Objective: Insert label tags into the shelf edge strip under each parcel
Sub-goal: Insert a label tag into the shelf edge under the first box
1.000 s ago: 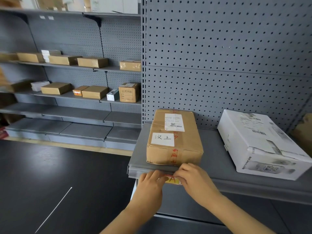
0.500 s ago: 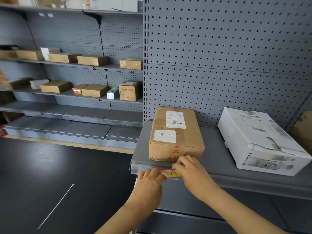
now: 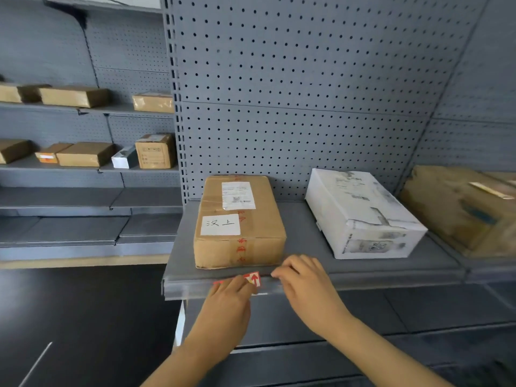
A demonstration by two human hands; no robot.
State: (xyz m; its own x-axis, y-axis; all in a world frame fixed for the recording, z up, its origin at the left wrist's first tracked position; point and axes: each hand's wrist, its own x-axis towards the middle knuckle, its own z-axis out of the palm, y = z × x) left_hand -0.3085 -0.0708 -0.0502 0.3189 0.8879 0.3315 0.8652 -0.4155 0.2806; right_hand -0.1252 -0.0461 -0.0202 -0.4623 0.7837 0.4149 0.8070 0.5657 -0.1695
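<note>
in the head view, a grey metal shelf (image 3: pixel 363 268) stood before a grey perforated back panel (image 3: pixel 307 93), above a dark floor (image 3: pixel 69 317). more grey shelves with small brown boxes (image 3: pixel 83 153) were at the far left. a small red and white label tag (image 3: pixel 253 278) with a red arrow sat at the clear shelf edge strip (image 3: pixel 190 289), directly under the brown cardboard parcel (image 3: pixel 240 227) with white stickers. the left hand (image 3: pixel 229 305) touched the tag with its fingertips together; whether it pinched the tag i cannot tell. the right hand (image 3: pixel 307 286) pressed curled fingers on the strip just beside the tag. a white carton (image 3: pixel 363 216) and a worn brown carton (image 3: pixel 460 208) lay to the right on the shelf.
</note>
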